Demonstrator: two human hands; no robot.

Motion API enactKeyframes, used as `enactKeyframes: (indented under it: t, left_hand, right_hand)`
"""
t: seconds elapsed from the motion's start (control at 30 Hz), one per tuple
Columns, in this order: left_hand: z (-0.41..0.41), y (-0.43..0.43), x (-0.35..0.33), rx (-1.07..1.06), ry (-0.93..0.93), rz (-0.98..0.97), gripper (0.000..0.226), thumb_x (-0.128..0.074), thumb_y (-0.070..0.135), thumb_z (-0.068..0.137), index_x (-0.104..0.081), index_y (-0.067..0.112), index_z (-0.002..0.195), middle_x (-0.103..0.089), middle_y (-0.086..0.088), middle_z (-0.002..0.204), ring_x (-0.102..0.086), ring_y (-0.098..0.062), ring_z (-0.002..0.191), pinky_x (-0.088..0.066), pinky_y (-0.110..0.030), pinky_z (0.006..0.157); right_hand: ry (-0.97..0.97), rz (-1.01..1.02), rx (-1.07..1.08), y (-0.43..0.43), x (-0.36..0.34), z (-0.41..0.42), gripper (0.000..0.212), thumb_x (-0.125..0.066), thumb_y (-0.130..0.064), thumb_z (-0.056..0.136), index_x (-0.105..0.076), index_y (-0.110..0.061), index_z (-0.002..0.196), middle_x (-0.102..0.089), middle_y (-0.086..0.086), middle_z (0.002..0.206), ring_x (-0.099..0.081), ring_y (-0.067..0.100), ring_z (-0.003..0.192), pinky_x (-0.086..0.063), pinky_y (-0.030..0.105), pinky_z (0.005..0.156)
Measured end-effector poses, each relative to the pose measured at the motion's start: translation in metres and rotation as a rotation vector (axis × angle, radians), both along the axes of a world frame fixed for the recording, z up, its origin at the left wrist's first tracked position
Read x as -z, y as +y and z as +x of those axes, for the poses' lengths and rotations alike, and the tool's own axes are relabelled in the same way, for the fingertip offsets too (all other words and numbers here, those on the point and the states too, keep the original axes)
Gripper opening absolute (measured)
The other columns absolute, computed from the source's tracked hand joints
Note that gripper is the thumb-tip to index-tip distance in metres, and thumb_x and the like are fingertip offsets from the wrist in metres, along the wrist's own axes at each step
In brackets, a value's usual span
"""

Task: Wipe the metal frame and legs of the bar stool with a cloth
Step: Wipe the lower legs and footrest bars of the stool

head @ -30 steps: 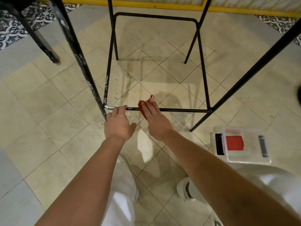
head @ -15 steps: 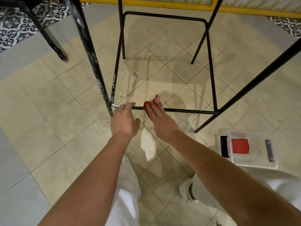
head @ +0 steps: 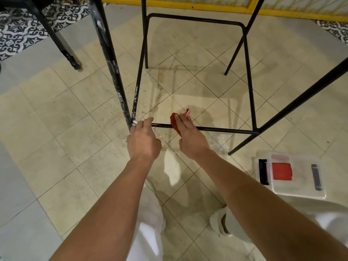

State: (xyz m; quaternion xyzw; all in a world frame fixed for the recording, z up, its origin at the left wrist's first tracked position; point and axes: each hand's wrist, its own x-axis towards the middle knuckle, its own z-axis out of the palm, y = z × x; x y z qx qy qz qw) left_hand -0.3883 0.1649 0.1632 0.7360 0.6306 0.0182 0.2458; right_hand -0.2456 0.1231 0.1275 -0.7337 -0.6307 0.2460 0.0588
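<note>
Our left hand [head: 144,142] curls round the lower bar [head: 216,129]; beside that grip, our flat right hand [head: 190,137] presses the cloth [head: 174,123] onto it.

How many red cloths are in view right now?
2. One red cloth lies over the stool's lower bar under the right hand; the other sits folded in the clear box at right. More may be hidden.

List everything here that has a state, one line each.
left hand: grips the stool's front rail by its left corner.
right hand: straight fingers press the red cloth onto that rail.
red cloth: bunched, draped over the rail.
front rail: white-flecked near the left hand.
plastic box: on the floor, lid seemingly on.
</note>
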Motion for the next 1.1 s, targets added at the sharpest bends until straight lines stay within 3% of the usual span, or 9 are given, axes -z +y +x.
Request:
enactKeyframes:
  t: [0.23,0.33,0.53,0.63,0.7,0.8,0.93,1.1]
  left_hand:
    - [0.002,-0.003,-0.002,0.007,-0.036,-0.010,0.068,-0.063,0.010,0.084,-0.033,0.020,0.144,-0.043,-0.003,0.142,-0.035,-0.025,0.130,-0.037,-0.037,0.101]
    - [-0.003,0.000,-0.002,-0.001,-0.030,-0.024,0.069,-0.063,0.011,0.084,-0.032,0.020,0.145,-0.043,-0.004,0.141,-0.035,-0.026,0.130,-0.037,-0.038,0.102]
    - [0.003,-0.003,-0.005,0.019,-0.087,-0.046,0.068,-0.065,0.013,0.084,-0.033,0.019,0.144,-0.043,-0.006,0.140,-0.036,-0.026,0.130,-0.039,-0.036,0.100]
    - [0.007,-0.001,-0.005,0.005,-0.136,-0.036,0.068,-0.065,0.014,0.084,-0.033,0.018,0.144,-0.043,-0.006,0.140,-0.036,-0.025,0.130,-0.038,-0.034,0.101]
    - [0.007,-0.001,-0.006,-0.013,-0.147,-0.039,0.069,-0.065,0.015,0.084,-0.033,0.018,0.144,-0.044,-0.006,0.140,-0.036,-0.025,0.130,-0.037,-0.034,0.102]
    - [0.008,-0.002,-0.006,-0.021,-0.141,-0.040,0.070,-0.067,0.014,0.083,-0.034,0.017,0.144,-0.044,-0.006,0.140,-0.036,-0.025,0.130,-0.038,-0.034,0.101]
    - [0.007,-0.003,-0.004,-0.020,-0.137,-0.046,0.070,-0.067,0.013,0.082,-0.034,0.017,0.144,-0.043,-0.007,0.140,-0.035,-0.026,0.131,-0.037,-0.034,0.101]
    - [0.002,0.000,-0.002,-0.058,-0.157,-0.060,0.070,-0.067,0.013,0.082,-0.035,0.018,0.143,-0.044,-0.008,0.138,-0.036,-0.027,0.130,-0.038,-0.035,0.102]
  right_hand:
    - [-0.056,0.058,-0.271,-0.013,0.001,-0.007,0.083,-0.043,0.010,0.081,-0.008,-0.018,0.151,-0.002,0.001,0.159,0.003,0.024,0.146,-0.045,0.038,0.100]
    - [-0.172,0.030,-0.155,-0.019,0.003,0.000,0.080,-0.040,0.005,0.087,0.003,-0.018,0.150,0.007,0.001,0.159,0.006,0.024,0.146,-0.043,0.036,0.102]
    - [-0.308,-0.018,-0.367,-0.025,-0.004,0.023,0.076,-0.031,0.003,0.091,0.013,-0.021,0.149,0.019,-0.002,0.156,0.011,0.024,0.145,-0.031,0.035,0.108]
    - [-0.313,-0.047,-0.297,-0.030,-0.010,0.033,0.078,-0.032,0.005,0.090,0.013,-0.021,0.148,0.025,-0.003,0.152,0.011,0.024,0.145,-0.029,0.035,0.111]
    - [-0.290,-0.042,-0.256,-0.033,-0.006,0.017,0.077,-0.033,0.006,0.089,0.008,-0.018,0.150,0.018,0.001,0.155,0.008,0.027,0.145,-0.038,0.033,0.103]
    - [-0.211,0.047,-0.279,-0.027,0.001,-0.004,0.075,-0.045,0.008,0.083,-0.019,-0.014,0.149,-0.013,0.007,0.157,-0.014,0.034,0.143,-0.053,0.035,0.079]
    - [-0.275,0.012,-0.378,-0.019,-0.008,0.004,0.073,-0.032,0.004,0.091,0.003,-0.019,0.151,0.010,0.001,0.159,0.004,0.026,0.146,-0.044,0.030,0.091]
    - [-0.255,0.000,-0.321,-0.019,-0.005,-0.014,0.071,-0.029,0.004,0.093,0.008,-0.019,0.150,0.015,0.001,0.158,0.011,0.027,0.145,-0.039,0.031,0.097]
